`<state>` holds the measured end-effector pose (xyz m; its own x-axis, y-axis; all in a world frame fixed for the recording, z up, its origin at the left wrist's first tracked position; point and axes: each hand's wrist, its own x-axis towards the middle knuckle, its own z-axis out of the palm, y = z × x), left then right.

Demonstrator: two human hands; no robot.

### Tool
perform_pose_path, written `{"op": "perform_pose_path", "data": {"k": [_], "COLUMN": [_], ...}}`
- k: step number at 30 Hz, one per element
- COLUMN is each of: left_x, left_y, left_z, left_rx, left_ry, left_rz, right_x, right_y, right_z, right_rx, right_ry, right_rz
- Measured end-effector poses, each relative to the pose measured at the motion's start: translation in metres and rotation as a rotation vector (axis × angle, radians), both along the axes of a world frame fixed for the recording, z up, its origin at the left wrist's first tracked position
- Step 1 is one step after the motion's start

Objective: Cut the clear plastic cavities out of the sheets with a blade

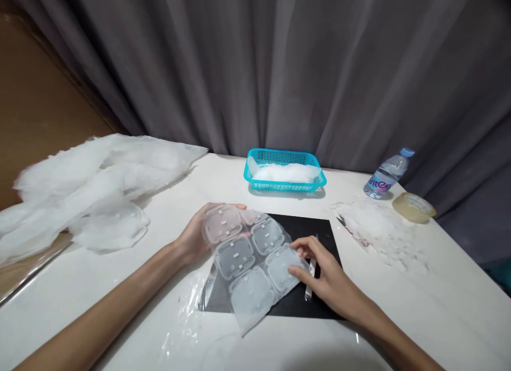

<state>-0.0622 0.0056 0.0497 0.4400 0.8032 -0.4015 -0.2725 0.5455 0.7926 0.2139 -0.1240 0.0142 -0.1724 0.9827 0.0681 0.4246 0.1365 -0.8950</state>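
A translucent plastic sheet with several rounded square panels [235, 254] is held tilted above a black mat [295, 302]. My left hand [196, 235] grips its upper left end, with the palm partly behind it and the thumb along the top edge. At the sheet's right edge, my right hand [315, 267] pinches it between thumb and fingers. Under my right hand, a narrow silvery strip [309, 288] lies on the mat. Clear, shiny film [191, 307] spreads over the mat's left side and the table in front.
White fluffy filling [115, 174] is heaped at the left, beside cardboard [43, 94]. A blue basket [285, 187] at the back holds white filling [283, 172]. Toward the right are a water bottle [387, 175], a tape roll [414, 208] and white scraps [379, 232] on the white table [451, 307].
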Motion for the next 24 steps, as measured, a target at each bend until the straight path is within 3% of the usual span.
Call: {"op": "perform_pose_path", "data": {"k": [5,11,15,21,24], "left_x": [0.002,-0.001,0.004,0.012,0.019], "left_y": [0.002,0.004,0.003,0.002,0.004], "left_z": [-0.002,-0.020,-0.033,-0.040,-0.044], "left_rx": [-0.077,0.250,0.450,0.544,0.646], "left_ry": [0.025,0.145,0.282,0.394,0.473], "left_rz": [0.049,-0.184,-0.169,-0.180,-0.166], "right_x": [0.006,0.005,-0.005,-0.015,-0.011], "right_y": [-0.004,-0.009,-0.016,-0.025,-0.022], "right_z": [0.005,0.004,0.011,0.019,0.015], "right_rx": [-0.308,-0.072,-0.008,-0.451,-0.658], "right_ry": [0.277,-0.095,-0.007,0.474,0.508], "right_rz": [0.159,0.066,0.057,0.016,0.156]}}
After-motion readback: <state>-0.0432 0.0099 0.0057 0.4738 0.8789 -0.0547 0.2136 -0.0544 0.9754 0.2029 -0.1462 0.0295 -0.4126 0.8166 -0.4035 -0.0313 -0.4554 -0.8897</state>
